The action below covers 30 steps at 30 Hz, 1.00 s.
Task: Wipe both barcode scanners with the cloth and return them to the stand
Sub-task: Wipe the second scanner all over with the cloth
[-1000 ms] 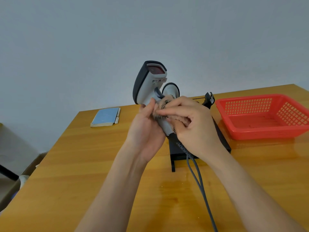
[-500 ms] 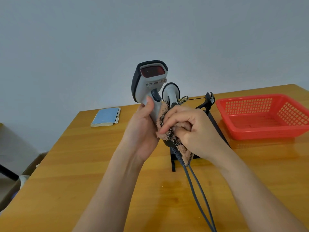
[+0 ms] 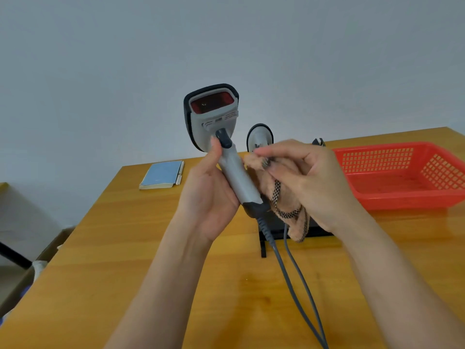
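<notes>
Left fingers gripping scanner, cloth beside handle

both forearms reach up from the bottom edge and converge near the middle, bare to the wrist. the left hand is turned palm toward the camera, its thumb lying straight up along the handle of the scanner while the fingers wrap round behind it, out of sight. the right hand sits just beside it at the same height, back of the hand to the camera, fingers curled and bunching the cloth against the scanner's handle, fingertips pointing left.
</notes>
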Motion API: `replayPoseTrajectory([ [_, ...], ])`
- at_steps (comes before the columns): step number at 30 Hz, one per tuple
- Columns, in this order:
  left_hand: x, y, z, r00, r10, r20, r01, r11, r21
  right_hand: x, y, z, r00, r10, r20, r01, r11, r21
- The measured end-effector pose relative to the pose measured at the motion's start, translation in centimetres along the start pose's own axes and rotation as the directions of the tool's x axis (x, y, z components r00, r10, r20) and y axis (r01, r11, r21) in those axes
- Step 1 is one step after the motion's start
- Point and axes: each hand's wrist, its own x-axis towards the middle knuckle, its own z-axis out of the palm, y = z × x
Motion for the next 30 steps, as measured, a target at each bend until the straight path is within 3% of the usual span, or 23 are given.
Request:
replayPoseTrajectory([
  [4, -0.2, -0.1, 0.7, 0.999, -0.016, 0.033, 0.016, 1.0, 0.021, -0.2, -0.2, 1.3, 0.993, -0.063, 0.102, 0.074, 0.992, -0.104],
  [13, 0.4, -0.5, -0.3, 0.991, 0.046, -0.123, -0.056, 0.995, -0.077, -1.3, 0.4, 0.9, 0.967, 0.057, 0.249, -0.023, 0.99, -0.136],
  [16, 0.3, 0.0, -0.1, 0.986, 0.069, -0.154, -0.083, 0.993, -0.088, -1.0, 0.6, 0.2, 0.97, 0.142, 0.198, -0.116, 0.983, -0.14],
  [21, 0.3, 0.0, -0.3, 0.996, 0.037, -0.08, -0.046, 0.992, -0.12, -0.3, 0.1, 0.9, 0.997, 0.063, 0.038, -0.061, 0.997, -0.046],
  [24, 0.6, 0.0, -0.5, 0.994, 0.026, -0.103, -0.039, 0.991, -0.129, -0.5, 0.2, 1.5, 0.997, 0.018, 0.078, -0.013, 0.998, -0.066],
  [30, 0.8, 0.6, -1.3, 0.99, 0.058, -0.128, -0.082, 0.979, -0.187, -1.5, 0.4, 0.9, 0.973, 0.133, 0.188, -0.16, 0.978, 0.135],
])
